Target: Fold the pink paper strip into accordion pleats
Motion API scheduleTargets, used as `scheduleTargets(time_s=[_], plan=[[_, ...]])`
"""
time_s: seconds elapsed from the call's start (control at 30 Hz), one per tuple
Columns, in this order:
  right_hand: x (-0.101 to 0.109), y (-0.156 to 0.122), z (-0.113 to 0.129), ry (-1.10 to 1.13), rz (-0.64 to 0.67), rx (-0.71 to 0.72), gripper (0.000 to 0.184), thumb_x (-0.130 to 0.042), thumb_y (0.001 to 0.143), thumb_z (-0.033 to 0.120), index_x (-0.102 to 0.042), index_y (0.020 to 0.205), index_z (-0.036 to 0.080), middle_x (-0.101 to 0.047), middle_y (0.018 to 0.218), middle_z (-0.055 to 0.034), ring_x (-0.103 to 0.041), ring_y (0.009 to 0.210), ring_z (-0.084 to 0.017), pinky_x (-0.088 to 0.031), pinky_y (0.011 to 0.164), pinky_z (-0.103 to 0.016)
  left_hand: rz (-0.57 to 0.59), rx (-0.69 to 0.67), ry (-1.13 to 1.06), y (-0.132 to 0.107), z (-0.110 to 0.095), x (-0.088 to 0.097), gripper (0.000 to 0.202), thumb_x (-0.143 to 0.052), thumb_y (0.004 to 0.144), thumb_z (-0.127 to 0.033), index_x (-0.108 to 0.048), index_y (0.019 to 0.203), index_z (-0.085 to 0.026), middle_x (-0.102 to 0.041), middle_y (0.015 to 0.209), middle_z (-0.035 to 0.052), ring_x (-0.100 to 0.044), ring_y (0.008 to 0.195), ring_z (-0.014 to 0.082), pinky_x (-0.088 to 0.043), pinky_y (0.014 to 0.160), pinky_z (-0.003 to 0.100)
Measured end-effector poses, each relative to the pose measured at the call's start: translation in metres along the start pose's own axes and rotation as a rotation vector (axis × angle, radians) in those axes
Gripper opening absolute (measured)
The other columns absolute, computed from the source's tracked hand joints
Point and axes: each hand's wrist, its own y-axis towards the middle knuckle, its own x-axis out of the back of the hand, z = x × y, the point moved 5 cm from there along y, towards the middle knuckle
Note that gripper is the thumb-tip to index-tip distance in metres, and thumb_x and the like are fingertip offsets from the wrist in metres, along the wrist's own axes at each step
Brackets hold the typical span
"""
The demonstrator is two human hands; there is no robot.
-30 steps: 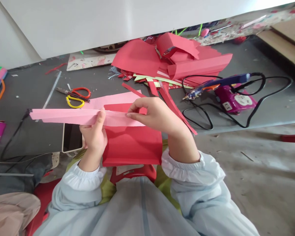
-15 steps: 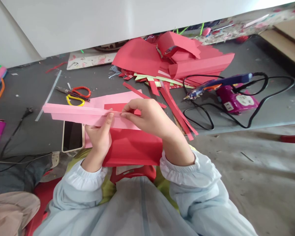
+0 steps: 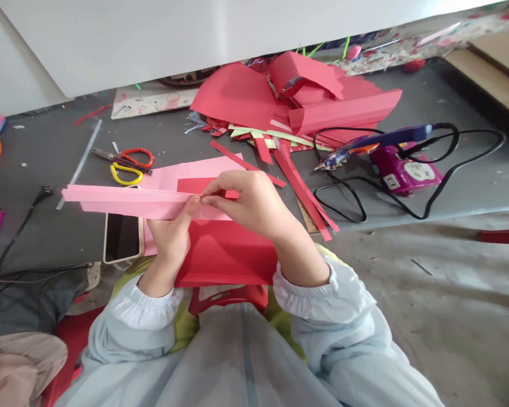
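A long pink sheet of paper (image 3: 123, 202) is held up between my hands, with a narrow fold along its top edge. My left hand (image 3: 172, 234) grips it from below, thumb pressed on the fold. Right beside that thumb, my right hand (image 3: 250, 200) pinches the same fold between thumb and fingertips. Under my hands a red sheet (image 3: 229, 254) hangs over the table's front edge, towards my lap. Another pink sheet (image 3: 203, 167) lies flat behind, partly covered by red paper.
Scissors (image 3: 129, 165) with red and yellow handles and a phone (image 3: 123, 236) lie at left. Red paper pieces (image 3: 237, 93) are heaped at the back, with red strips (image 3: 303, 189) in front. At right a blue glue gun (image 3: 377, 142) rests against a purple box (image 3: 407, 172), its black cord looping.
The pink sheet and both fingertips have shifted slightly left, and its left end has dipped a little. My right fingers now sit closer to my left thumb. The view has shifted slightly.
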Motion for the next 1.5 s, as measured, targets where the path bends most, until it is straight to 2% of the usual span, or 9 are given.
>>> scheduleTargets(time_s=[0.3,0.57,0.77,1.0,1.2,1.37,1.5], plan=[[-0.0012,0.0002,-0.0018,0.026,0.011,-0.016,0.011,-0.065,0.084,0.015,-0.074,0.077,0.016,-0.074,0.078,-0.0022,-0.063,0.072,-0.014,-0.043,0.066,-0.026,-0.02,0.011,0.115,-0.0013,0.0001,0.003,0.027,-0.089,0.065,-0.033,-0.074,0.081,-0.017,-0.075,0.08,-0.0006,-0.071,0.073,0.0121,-0.061,0.074,0.024],[0.0001,0.0007,-0.0045,0.057,0.034,-0.02,0.009,-0.066,0.083,0.014,-0.074,0.079,0.016,-0.074,0.078,-0.0017,-0.064,0.072,-0.013,-0.045,0.067,-0.025,-0.022,0.009,0.106,-0.0017,0.0009,0.0005,0.027,-0.09,0.064,-0.032,-0.074,0.08,-0.017,-0.075,0.08,-0.0006,-0.071,0.074,0.0123,-0.061,0.076,0.024],[0.0008,-0.0002,-0.0047,0.066,0.04,-0.009,0.009,-0.066,0.084,0.016,-0.074,0.08,0.015,-0.073,0.077,-0.0021,-0.063,0.072,-0.013,-0.044,0.067,-0.025,-0.041,-0.003,0.16,-0.0012,0.0004,0.0006,0.035,-0.09,0.062,-0.039,-0.073,0.082,-0.017,-0.075,0.083,0.0002,-0.072,0.076,0.0145,-0.062,0.077,0.028],[0.001,-0.0003,-0.0033,0.068,0.051,-0.009,0.01,-0.065,0.085,0.019,-0.074,0.081,0.015,-0.073,0.078,-0.0027,-0.063,0.072,-0.013,-0.044,0.067,-0.026,-0.032,0.005,0.107,-0.0018,0.0008,0.0009,0.03,-0.09,0.062,-0.034,-0.073,0.081,-0.018,-0.075,0.081,-0.0008,-0.07,0.074,0.0123,-0.061,0.077,0.025],[0.0013,-0.0012,-0.0022,0.096,0.074,-0.004,0.01,-0.064,0.084,0.018,-0.073,0.082,0.016,-0.075,0.081,-0.0035,-0.065,0.074,-0.014,-0.047,0.07,-0.027,-0.025,0.015,0.122,-0.001,0.0018,0.0008,0.033,-0.09,0.062,-0.039,-0.072,0.078,-0.018,-0.073,0.079,-0.001,-0.07,0.073,0.0131,-0.06,0.077,0.027],[0.0048,-0.0013,-0.0013,0.08,0.076,0.006,0.007,-0.068,0.081,0.019,-0.074,0.081,0.014,-0.075,0.081,-0.005,-0.064,0.075,-0.015,-0.047,0.069,-0.027,-0.058,-0.006,0.083,-0.0005,0.0018,0.0045,0.032,-0.091,0.06,-0.036,-0.069,0.075,-0.018,-0.07,0.076,-0.0032,-0.066,0.071,0.0099,-0.059,0.078,0.024],[0.0086,-0.0016,-0.0022,0.074,0.059,0.003,0.005,-0.071,0.079,0.018,-0.074,0.08,0.015,-0.075,0.08,-0.0042,-0.065,0.074,-0.015,-0.047,0.069,-0.027,-0.046,-0.006,0.138,-0.0006,0.0024,0.0079,0.031,-0.089,0.063,-0.039,-0.068,0.074,-0.018,-0.068,0.075,-0.0026,-0.065,0.071,0.0106,-0.059,0.079,0.027]])
